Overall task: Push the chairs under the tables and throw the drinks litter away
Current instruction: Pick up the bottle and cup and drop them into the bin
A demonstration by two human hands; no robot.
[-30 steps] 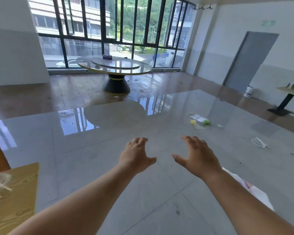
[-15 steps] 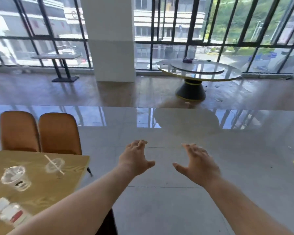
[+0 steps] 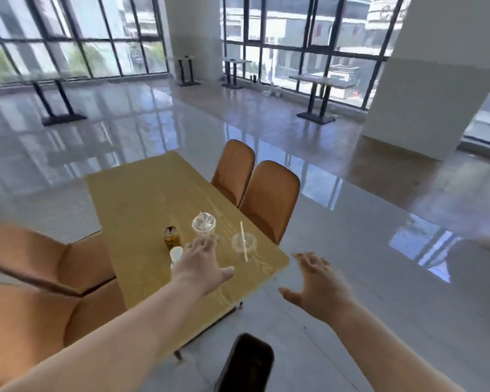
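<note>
A yellow wooden table (image 3: 142,205) stands in front of me. On it are a gold drinks can (image 3: 171,236), a clear plastic cup (image 3: 204,223), a second clear cup with a straw (image 3: 244,242) and a white-capped bottle (image 3: 176,255) partly hidden by my hand. My left hand (image 3: 201,264) hovers open over the table beside the bottle and cups. My right hand (image 3: 318,284) is open off the table's near right corner, holding nothing. Two orange chairs (image 3: 269,199) stand at the table's right side, and another orange chair (image 3: 34,284) sits at the left, pulled out.
A black object (image 3: 246,363) lies on the glossy floor below the table's near edge. Small tables on black pedestals (image 3: 318,97) stand by the windows. A white pillar (image 3: 433,75) rises at the right. Open floor spreads to the right.
My view has swung left, bringing the whole table, drinks litter and chairs into view. Both hands stay open and raised; the left now hangs over the tabletop.
</note>
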